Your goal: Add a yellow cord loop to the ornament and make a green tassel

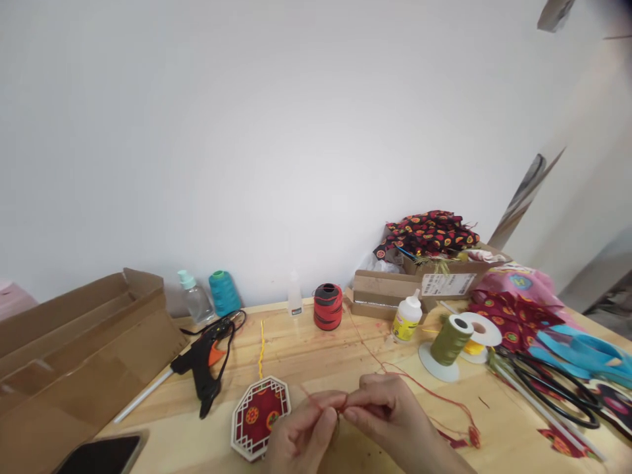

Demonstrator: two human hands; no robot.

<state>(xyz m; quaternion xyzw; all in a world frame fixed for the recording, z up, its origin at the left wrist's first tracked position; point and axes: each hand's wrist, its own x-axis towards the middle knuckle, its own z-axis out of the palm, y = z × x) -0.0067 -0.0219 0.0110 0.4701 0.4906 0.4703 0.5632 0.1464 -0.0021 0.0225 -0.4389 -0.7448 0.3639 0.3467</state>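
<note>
My left hand (302, 436) and my right hand (388, 416) meet at the front of the table, thumbs and forefingers pinched close together. Between them is a thin red cord (310, 396), with a short end rising above the left fingers. The small piece where the fingertips meet is mostly hidden. Just left of my left hand lies an octagonal wooden lattice ornament (237, 421) backed with dark red patterned fabric, a yellow cord (262, 345) running up from it. Loose red thread (444, 397) curves to the right of my right hand.
At left are a cardboard box (99, 349), a phone (101, 454) and a black glue gun (200, 368). Along the back stand a teal thread cone (224, 294), a red cord spool (328, 309) and a glue bottle (407, 317). Green thread (451, 341) and black-handled scissors (553, 388) lie right.
</note>
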